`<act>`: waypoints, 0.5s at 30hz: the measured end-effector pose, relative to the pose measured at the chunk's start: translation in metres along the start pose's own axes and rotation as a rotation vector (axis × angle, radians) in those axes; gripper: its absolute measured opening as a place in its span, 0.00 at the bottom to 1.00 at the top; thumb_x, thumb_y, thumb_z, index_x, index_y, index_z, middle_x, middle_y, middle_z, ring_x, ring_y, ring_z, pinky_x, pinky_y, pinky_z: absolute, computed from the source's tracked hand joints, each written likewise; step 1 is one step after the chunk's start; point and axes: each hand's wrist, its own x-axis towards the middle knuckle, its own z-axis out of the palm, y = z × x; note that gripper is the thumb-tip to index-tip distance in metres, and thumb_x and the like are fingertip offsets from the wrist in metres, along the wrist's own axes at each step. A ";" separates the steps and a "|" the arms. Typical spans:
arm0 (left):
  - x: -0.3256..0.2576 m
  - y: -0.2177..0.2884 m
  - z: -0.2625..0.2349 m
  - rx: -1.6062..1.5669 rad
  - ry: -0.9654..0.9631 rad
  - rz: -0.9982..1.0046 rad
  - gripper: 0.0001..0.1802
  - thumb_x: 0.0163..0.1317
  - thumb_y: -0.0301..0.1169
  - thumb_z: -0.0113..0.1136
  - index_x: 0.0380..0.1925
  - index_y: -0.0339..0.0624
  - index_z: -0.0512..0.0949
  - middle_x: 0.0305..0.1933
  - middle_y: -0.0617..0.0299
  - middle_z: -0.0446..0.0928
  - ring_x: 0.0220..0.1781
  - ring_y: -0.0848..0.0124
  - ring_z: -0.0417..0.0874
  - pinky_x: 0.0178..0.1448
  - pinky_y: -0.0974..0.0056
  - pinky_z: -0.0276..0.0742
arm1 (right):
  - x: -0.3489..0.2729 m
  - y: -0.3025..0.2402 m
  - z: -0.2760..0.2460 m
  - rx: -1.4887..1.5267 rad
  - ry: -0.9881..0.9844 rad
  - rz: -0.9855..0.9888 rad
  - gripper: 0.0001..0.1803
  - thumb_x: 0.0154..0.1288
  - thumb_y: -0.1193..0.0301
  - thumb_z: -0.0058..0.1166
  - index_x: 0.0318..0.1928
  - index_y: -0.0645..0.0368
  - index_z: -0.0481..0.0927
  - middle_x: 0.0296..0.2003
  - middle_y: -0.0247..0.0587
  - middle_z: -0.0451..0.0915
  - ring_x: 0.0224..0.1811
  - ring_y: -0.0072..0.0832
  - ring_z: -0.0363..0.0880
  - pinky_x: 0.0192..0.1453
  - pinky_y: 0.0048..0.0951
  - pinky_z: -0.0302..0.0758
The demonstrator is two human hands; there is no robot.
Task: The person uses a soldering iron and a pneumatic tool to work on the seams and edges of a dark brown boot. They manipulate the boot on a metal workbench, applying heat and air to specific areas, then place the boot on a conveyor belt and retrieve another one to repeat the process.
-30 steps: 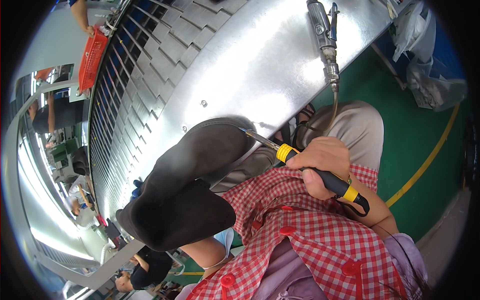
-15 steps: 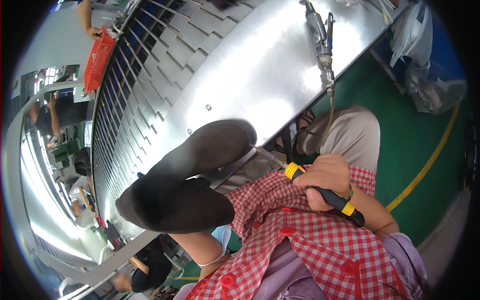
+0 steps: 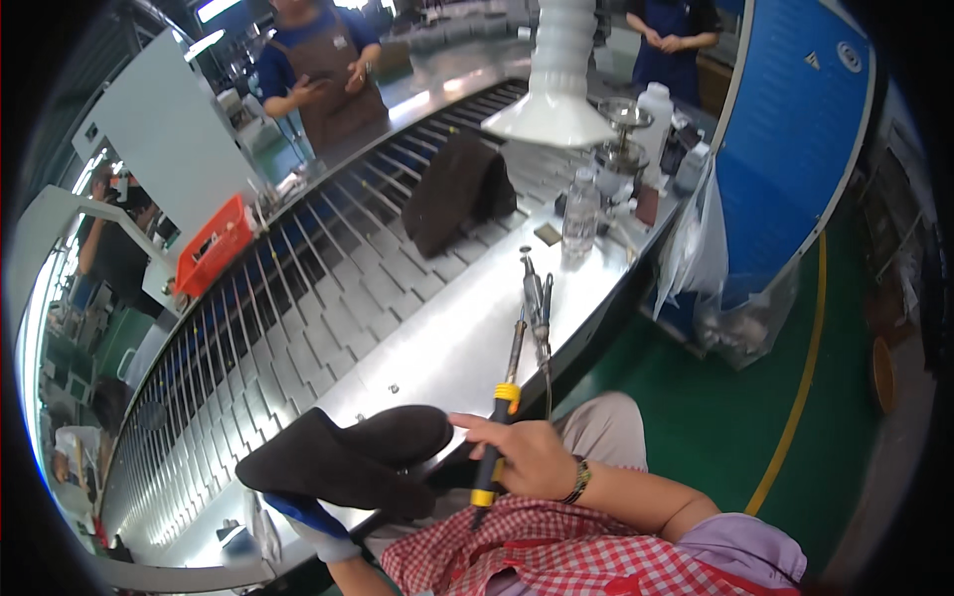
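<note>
My left hand (image 3: 316,528), in a blue-and-white glove, holds a dark brown boot (image 3: 328,457) from beneath; its fingers are mostly hidden behind the boot. The boot lies sideways above the table edge, toe to the right. In my right hand (image 3: 532,459) is a yellow-and-black handled tool (image 3: 507,392), like a soldering iron, its thin metal shaft pointing away from me. My right index finger is stretched out and its tip meets the boot's toe end. Just beyond the shaft lies a grey air tool (image 3: 538,298) with a hose.
Another dark boot (image 3: 459,194) stands on the slatted metal conveyor (image 3: 328,318). Farther off are a clear bottle (image 3: 579,214), a white duct hood (image 3: 552,114) and a red basket (image 3: 217,243). A blue cabinet (image 3: 795,129) with plastic bags is at right. Other people stand beyond.
My view has lifted, showing more of the table. The iron-like tool has swung from pointing at the boot's toe to pointing away, and my right index finger now reaches the toe.
</note>
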 end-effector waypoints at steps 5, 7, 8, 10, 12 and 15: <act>-0.045 0.067 0.049 0.112 0.325 0.204 0.28 0.78 0.45 0.38 0.67 0.34 0.63 0.66 0.49 0.69 0.66 0.60 0.71 0.72 0.54 0.63 | 0.044 -0.041 0.026 -0.024 -0.178 -0.199 0.27 0.53 0.77 0.56 0.56 0.53 0.70 0.66 0.49 0.72 0.33 0.41 0.83 0.37 0.38 0.80; -0.066 0.099 0.030 0.098 0.087 0.280 0.29 0.78 0.46 0.37 0.62 0.30 0.67 0.62 0.47 0.72 0.64 0.58 0.73 0.70 0.54 0.65 | 0.059 -0.058 0.043 0.003 -0.209 -0.345 0.25 0.53 0.75 0.55 0.55 0.53 0.71 0.63 0.50 0.74 0.34 0.39 0.81 0.41 0.39 0.77; -0.068 0.105 0.012 0.263 -0.154 0.344 0.26 0.79 0.45 0.37 0.58 0.32 0.69 0.59 0.51 0.74 0.63 0.61 0.73 0.69 0.56 0.65 | 0.067 -0.066 0.052 0.011 -0.226 -0.402 0.25 0.53 0.75 0.55 0.55 0.53 0.71 0.62 0.50 0.75 0.34 0.38 0.81 0.42 0.39 0.77; -0.080 0.135 0.024 0.027 -0.342 0.209 0.27 0.76 0.42 0.43 0.63 0.31 0.65 0.62 0.51 0.71 0.66 0.62 0.72 0.70 0.59 0.64 | 0.074 -0.076 0.073 0.054 -0.358 -0.423 0.23 0.55 0.74 0.54 0.54 0.52 0.73 0.62 0.49 0.75 0.44 0.40 0.83 0.54 0.41 0.76; -0.082 0.150 0.031 0.019 -0.415 0.050 0.29 0.72 0.32 0.48 0.69 0.29 0.59 0.67 0.50 0.68 0.67 0.61 0.70 0.72 0.59 0.62 | 0.077 -0.082 0.081 0.057 -0.400 -0.417 0.25 0.55 0.74 0.54 0.56 0.53 0.72 0.61 0.51 0.75 0.49 0.39 0.82 0.60 0.43 0.71; -0.075 0.172 0.029 -0.052 -0.364 -0.358 0.38 0.66 0.29 0.53 0.72 0.28 0.51 0.66 0.47 0.65 0.67 0.60 0.70 0.69 0.60 0.66 | 0.082 -0.089 0.093 0.008 -0.477 -0.406 0.27 0.57 0.74 0.53 0.60 0.51 0.72 0.57 0.49 0.78 0.52 0.37 0.81 0.63 0.44 0.68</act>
